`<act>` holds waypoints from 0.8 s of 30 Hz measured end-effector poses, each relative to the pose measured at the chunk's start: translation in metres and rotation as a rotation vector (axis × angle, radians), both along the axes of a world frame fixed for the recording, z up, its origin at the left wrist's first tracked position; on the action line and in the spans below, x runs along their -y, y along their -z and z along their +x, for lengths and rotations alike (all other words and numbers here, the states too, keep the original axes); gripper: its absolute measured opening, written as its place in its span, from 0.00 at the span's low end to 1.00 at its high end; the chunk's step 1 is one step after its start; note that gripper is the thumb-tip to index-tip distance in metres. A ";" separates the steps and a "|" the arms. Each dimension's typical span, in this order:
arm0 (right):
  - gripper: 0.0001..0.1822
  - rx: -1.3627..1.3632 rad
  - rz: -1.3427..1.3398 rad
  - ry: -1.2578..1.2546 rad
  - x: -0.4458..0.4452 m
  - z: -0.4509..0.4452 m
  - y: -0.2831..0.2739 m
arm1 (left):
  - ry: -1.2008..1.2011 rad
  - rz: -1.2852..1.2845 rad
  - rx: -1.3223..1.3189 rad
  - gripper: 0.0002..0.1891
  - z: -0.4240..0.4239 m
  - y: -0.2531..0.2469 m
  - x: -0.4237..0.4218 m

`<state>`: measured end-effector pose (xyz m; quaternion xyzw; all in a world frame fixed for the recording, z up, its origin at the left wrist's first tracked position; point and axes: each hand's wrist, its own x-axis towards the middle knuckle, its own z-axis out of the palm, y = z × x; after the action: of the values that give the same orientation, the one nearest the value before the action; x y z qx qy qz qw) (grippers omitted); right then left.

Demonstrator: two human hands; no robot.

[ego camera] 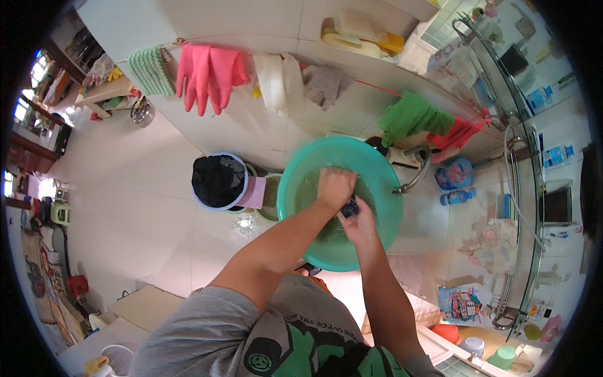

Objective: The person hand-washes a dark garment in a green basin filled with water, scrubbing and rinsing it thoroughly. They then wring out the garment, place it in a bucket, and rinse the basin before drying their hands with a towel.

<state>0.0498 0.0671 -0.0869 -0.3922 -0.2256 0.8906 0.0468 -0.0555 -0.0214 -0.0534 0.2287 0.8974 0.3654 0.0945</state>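
Observation:
A large green plastic basin [293,165] holds cloudy water below me. Over its middle, my left hand [336,188] is closed in a fist, gripping one end of a small dark wet cloth [349,208]. My right hand [362,223], just below and to the right, has the cloth's other part between thumb and fingers. The two hands nearly touch, and their far fingers are partly hidden. A metal faucet [418,175] arches at the basin's right side.
A blue-rimmed bucket [245,188] with black fabric stands left of the basin, beside a pink object [254,192]. Pink rubber gloves [207,75] and a green cloth [414,118] hang on a line along the wall. Blue bottles [456,197] and a glass shelf [537,188] are at the right.

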 end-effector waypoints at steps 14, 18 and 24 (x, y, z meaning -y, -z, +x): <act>0.22 -0.602 -0.508 -0.103 -0.033 0.015 0.058 | 0.162 -0.111 0.227 0.18 0.063 -0.029 -0.025; 0.15 0.087 0.115 -0.045 0.012 0.025 -0.009 | 0.085 -0.254 -0.094 0.16 0.003 0.013 0.008; 0.22 0.163 0.010 0.032 0.009 0.004 0.012 | -0.233 0.112 0.444 0.21 0.024 0.069 -0.019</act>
<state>0.0536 0.0577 -0.0990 -0.4666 -0.2267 0.8538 0.0446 -0.0312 -0.0023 -0.1224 0.0428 0.8533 0.4640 0.2337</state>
